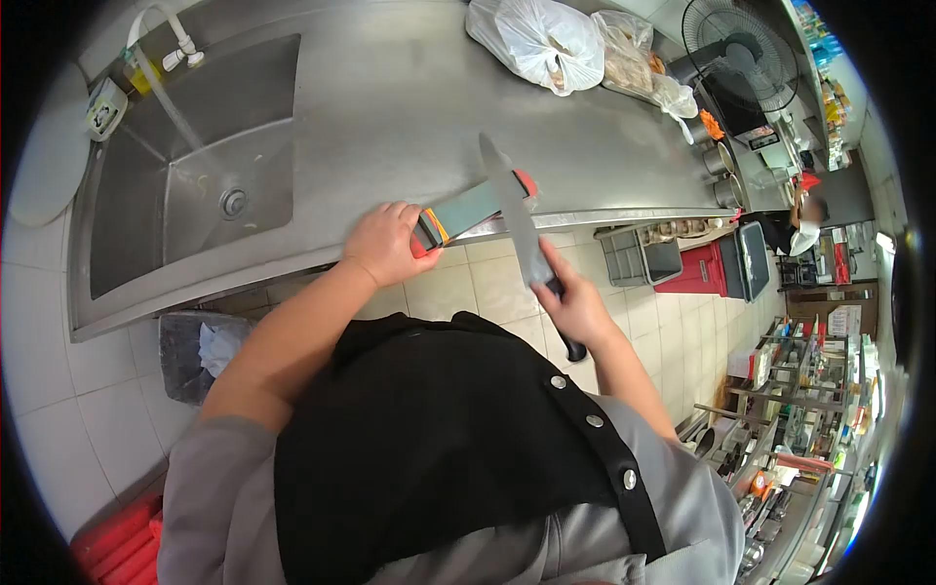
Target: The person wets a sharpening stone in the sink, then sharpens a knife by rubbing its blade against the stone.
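At the edge of a stainless-steel worktop (409, 97), the left hand (387, 242) grips the near end of a grey sharpening stone in its red holder (471, 209). The right hand (575, 307) is closed round the black handle of a long steel kitchen knife (514, 214), its blade lying across the stone. Water runs into the steel sink (195, 185) to the left.

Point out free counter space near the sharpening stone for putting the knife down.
Widest bare steel on the counter lies between the sink and the white bags, behind the sharpening stone. The front edge is crowded: left hand on the stone, right hand laying the knife across it.
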### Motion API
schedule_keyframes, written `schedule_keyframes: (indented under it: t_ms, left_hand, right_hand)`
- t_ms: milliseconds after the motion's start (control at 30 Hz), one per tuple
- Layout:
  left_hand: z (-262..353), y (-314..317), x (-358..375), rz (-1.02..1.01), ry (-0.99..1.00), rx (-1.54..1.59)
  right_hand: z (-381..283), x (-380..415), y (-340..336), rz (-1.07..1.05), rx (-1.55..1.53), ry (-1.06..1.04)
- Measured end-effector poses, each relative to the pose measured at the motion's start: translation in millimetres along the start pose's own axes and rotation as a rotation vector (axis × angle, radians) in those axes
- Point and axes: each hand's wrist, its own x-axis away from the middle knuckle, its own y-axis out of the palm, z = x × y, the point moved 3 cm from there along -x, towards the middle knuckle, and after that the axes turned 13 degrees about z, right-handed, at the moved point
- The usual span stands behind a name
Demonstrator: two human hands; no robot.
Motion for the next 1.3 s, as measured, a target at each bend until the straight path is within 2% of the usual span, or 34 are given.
schedule_keyframes:
  t_ms: [33, 200, 267, 333, 433, 467, 633, 667, 767, 833, 900, 967, 1033, 1067, 1167, 1267, 1300]
  left_hand:
    - [0, -1, 0, 0.008, 0.003, 0.002]
    - [-3, 2, 2, 0.093, 0.058, 0.009]
    - [-3, 3, 2, 0.117, 0.029, 0.019]
    - [-1, 3, 5, 0.118, 0.026, 0.027]
    - [-1, 4, 3, 0.1, 0.016, 0.032]
    - [-1, 2, 2, 0.077, 0.011, 0.029]
    - [-4, 2, 1, 0.069, -0.003, 0.023]
    - [-4, 3, 2, 0.049, -0.007, 0.01]
    - [-4, 4, 2, 0.007, -0.006, -0.011]
    - [-1, 2, 0, -0.009, -0.013, -0.02]
    - [0, -1, 0, -0.031, -0.019, -0.03]
    - [-1, 2, 3, 0.017, 0.01, -0.014]
    - [-4, 2, 0, 0.05, 0.009, -0.011]
    - [-3, 1, 0, 0.045, 0.004, -0.013]
    - [-4, 4, 1, 0.023, 0.018, -0.012]
    - [-3, 5, 2, 0.023, 0.025, -0.012]
    - [-4, 4, 1, 0.025, 0.027, -0.011]
  right_hand:
    - [3, -9, 7, 0.047, -0.044, 0.021]
    - [22, 62, -9, -0.004, -0.087, -0.309]
    - [25, 61, -13, -0.035, -0.053, -0.285]
    - [20, 24, -7, -0.036, 0.083, -0.115]
    - [9, -29, 15, 0.079, -0.038, 0.004]
    - [15, -26, 19, 0.092, -0.118, -0.022]
    - [22, 64, -4, -0.079, -0.089, -0.256]
    - [20, 60, -10, -0.07, -0.058, -0.256]
    - [6, -6, 0, -0.043, 0.088, -0.026]
    - [-8, -29, 9, -0.002, 0.067, 0.063]
    - [-3, -24, 13, 0.017, 0.009, 0.0]
    - [27, 22, 15, 0.013, -0.078, -0.221]
    - [20, 52, 9, -0.139, -0.201, -0.146]
    - [9, 51, 1, -0.085, -0.09, -0.218]
    - [16, -15, 16, 0.042, -0.007, -0.171]
    - [8, -46, 32, 0.124, -0.068, -0.012]
    - [13, -35, 34, 0.091, -0.078, -0.068]
